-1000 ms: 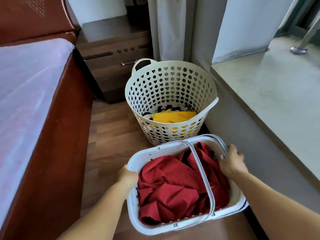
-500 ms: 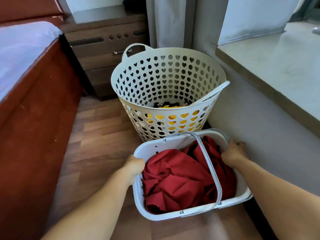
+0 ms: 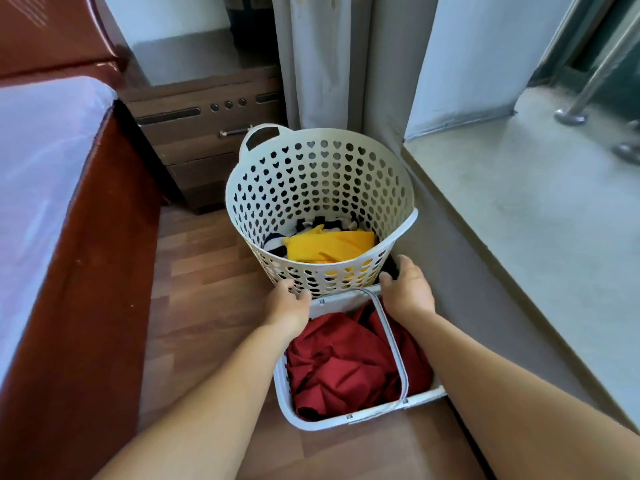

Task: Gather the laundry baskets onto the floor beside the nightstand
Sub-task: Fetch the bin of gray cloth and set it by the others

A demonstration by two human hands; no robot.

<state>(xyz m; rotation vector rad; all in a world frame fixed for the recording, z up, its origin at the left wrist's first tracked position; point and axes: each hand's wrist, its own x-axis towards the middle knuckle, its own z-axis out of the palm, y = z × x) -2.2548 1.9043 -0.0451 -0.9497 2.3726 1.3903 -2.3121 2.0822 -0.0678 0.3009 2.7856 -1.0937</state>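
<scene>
While beside nightstand (image 3: 207,133), both baskets (image 3: 322,209).

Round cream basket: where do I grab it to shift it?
Take the round cream basket by its loop handle at the far rim, nightstand side, reaching from above. The opposite handle by the wall pairs with it. The perforated wall flares, offering no firm grip.

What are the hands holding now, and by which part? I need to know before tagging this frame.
Apparently nothing is gripped. The left hand and right hand rest at the lower wall of the round basket, beyond the white basket.
</scene>
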